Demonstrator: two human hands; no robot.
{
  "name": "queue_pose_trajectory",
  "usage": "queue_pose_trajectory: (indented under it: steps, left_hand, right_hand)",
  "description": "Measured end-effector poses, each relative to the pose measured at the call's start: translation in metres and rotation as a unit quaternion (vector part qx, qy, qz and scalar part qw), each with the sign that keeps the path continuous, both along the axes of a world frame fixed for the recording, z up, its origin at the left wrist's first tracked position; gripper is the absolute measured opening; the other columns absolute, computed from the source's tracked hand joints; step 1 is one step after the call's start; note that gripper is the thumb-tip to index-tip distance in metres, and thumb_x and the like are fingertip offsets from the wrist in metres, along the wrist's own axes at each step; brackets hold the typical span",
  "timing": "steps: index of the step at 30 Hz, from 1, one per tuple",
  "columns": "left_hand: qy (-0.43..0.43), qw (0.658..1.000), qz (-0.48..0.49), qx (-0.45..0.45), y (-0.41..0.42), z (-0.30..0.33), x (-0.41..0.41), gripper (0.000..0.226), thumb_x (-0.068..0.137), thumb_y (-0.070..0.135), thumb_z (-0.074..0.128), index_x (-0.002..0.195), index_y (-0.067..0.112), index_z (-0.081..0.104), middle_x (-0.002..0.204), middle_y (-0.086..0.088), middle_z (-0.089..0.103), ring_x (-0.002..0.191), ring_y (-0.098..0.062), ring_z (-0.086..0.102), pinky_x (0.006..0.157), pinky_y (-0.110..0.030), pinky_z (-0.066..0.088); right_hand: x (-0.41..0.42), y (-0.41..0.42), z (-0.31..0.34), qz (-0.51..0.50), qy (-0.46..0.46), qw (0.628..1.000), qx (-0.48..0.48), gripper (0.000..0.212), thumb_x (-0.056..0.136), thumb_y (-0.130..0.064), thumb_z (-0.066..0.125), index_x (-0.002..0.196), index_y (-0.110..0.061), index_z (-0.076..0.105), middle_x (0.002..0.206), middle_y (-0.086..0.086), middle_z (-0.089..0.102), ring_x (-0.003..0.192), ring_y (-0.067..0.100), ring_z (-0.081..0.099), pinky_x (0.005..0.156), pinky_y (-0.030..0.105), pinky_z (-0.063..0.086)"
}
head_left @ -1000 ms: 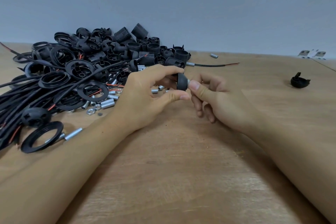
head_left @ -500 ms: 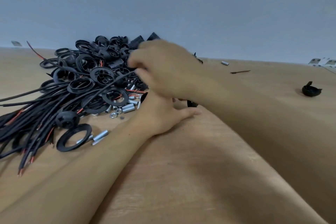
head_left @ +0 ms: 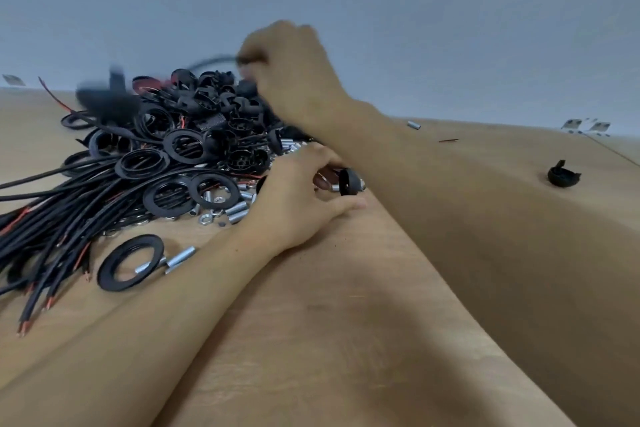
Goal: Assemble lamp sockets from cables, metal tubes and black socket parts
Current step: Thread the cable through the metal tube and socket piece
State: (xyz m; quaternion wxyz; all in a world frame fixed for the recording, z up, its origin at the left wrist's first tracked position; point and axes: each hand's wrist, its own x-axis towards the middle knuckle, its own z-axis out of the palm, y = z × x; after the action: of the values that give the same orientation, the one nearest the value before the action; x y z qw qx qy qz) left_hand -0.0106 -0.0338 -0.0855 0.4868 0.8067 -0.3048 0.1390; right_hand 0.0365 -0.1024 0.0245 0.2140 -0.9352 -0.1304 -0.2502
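My left hand (head_left: pixel 298 198) rests low on the wooden table (head_left: pixel 329 340) and holds a black socket cap (head_left: pixel 347 181) with a short metal tube through it, between thumb and fingers. My right hand (head_left: pixel 294 76) is raised above the far side of the pile of black socket parts (head_left: pixel 207 128), fingers pinching a black cable (head_left: pixel 211 63) that arcs up to the left, blurred by motion. A bundle of black cables (head_left: pixel 59 215) with red and bare copper ends lies at the left. Loose metal tubes (head_left: pixel 237 211) and nuts sit beside my left wrist.
A black ring (head_left: pixel 130 262) with two metal tubes (head_left: pixel 180 257) lies near the left forearm. A single black socket part (head_left: pixel 562 176) sits at the right. One metal tube (head_left: pixel 413 125) and a short wire piece (head_left: pixel 449 140) lie beyond my right arm. A grey wall stands behind.
My right hand left the socket cap, reached across to the pile and lifted a cable up. My left hand lowered to the table still holding the cap. The view tilted.
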Motion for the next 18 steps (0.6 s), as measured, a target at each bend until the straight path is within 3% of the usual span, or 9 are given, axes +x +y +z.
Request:
queue_pose_trajectory:
  steps: [2,4,5,7,9,12,14,16,18]
  left_hand:
    - [0.005,1.0,-0.012,-0.023,-0.001,0.003,-0.002,0.046,0.064,0.022,0.093,0.102,0.017,0.067,0.097,0.004,0.068,0.084,-0.011,0.066,0.083,-0.032,0.055]
    - [0.0,0.998,-0.015,-0.057,-0.002,0.006,-0.005,0.046,0.069,0.022,0.091,0.107,0.016,0.067,0.098,0.002,0.066,0.085,-0.015,0.065,0.082,-0.029,0.055]
    - [0.004,0.996,-0.021,-0.084,-0.002,0.007,-0.005,0.045,0.073,0.02,0.088,0.112,0.016,0.067,0.1,0.0,0.065,0.085,-0.016,0.065,0.082,-0.028,0.055]
    - [0.052,0.988,-0.037,-0.144,-0.003,0.013,-0.007,0.036,0.079,0.014,0.083,0.113,0.014,0.07,0.101,-0.005,0.066,0.084,-0.016,0.065,0.082,-0.027,0.055]
    - [0.164,0.953,-0.063,-0.245,-0.003,0.019,-0.008,0.024,0.081,0.015,0.079,0.103,0.009,0.072,0.092,-0.006,0.07,0.078,-0.016,0.065,0.078,-0.028,0.055]
    - [0.372,0.826,-0.143,-0.399,-0.001,0.024,-0.007,0.016,0.082,0.017,0.073,0.09,0.006,0.067,0.081,-0.003,0.064,0.075,-0.015,0.066,0.077,-0.024,0.056]
    - [0.423,0.782,-0.151,-0.432,0.003,0.024,-0.004,0.015,0.084,0.017,0.072,0.09,0.007,0.064,0.081,-0.005,0.064,0.077,-0.016,0.068,0.076,-0.023,0.057]
    - [0.44,0.776,-0.154,-0.424,0.004,0.022,-0.001,0.023,0.087,0.024,0.071,0.101,0.008,0.063,0.085,-0.008,0.067,0.081,-0.019,0.069,0.077,-0.026,0.057]
    - [0.432,0.8,-0.149,-0.388,0.003,0.019,0.0,0.033,0.084,0.034,0.072,0.108,0.013,0.064,0.091,-0.009,0.069,0.083,-0.021,0.068,0.077,-0.028,0.057]
  right_hand:
    - [-0.013,-0.029,0.012,-0.031,-0.045,0.978,0.2,0.012,0.094,-0.01,0.059,0.097,-0.009,0.07,0.09,0.009,0.072,0.077,0.022,0.069,0.079,0.038,0.056]
    - [-0.036,-0.062,0.017,-0.012,-0.074,0.913,0.4,0.007,0.092,-0.004,0.059,0.095,-0.002,0.065,0.082,0.016,0.071,0.059,0.023,0.068,0.062,0.037,0.059]
    - [-0.048,-0.079,0.014,-0.005,-0.077,0.888,0.454,0.005,0.093,-0.004,0.059,0.095,-0.002,0.063,0.079,0.017,0.071,0.055,0.023,0.067,0.057,0.033,0.057]
    - [-0.071,-0.11,0.001,-0.016,-0.083,0.856,0.509,0.006,0.095,-0.009,0.057,0.096,-0.003,0.058,0.078,0.015,0.072,0.053,0.023,0.065,0.055,0.028,0.055]
    - [-0.089,-0.134,-0.022,-0.041,-0.077,0.826,0.557,0.011,0.097,-0.015,0.058,0.095,-0.004,0.055,0.077,0.013,0.072,0.054,0.022,0.065,0.056,0.027,0.054]
    - [-0.107,-0.154,-0.056,-0.045,-0.035,0.766,0.64,0.019,0.1,-0.022,0.056,0.09,-0.007,0.051,0.074,0.007,0.072,0.06,0.019,0.068,0.061,0.022,0.054]
    - [-0.109,-0.161,-0.069,-0.029,-0.021,0.728,0.684,0.019,0.102,-0.024,0.052,0.09,-0.009,0.049,0.073,0.005,0.071,0.062,0.016,0.068,0.061,0.021,0.053]
    - [-0.108,-0.164,-0.071,-0.001,-0.014,0.7,0.714,0.018,0.102,-0.023,0.052,0.09,-0.009,0.05,0.073,0.005,0.072,0.062,0.015,0.068,0.06,0.02,0.053]
    - [-0.106,-0.166,-0.071,0.019,-0.008,0.679,0.734,0.017,0.102,-0.021,0.052,0.09,-0.009,0.052,0.073,0.006,0.073,0.061,0.015,0.068,0.059,0.02,0.053]
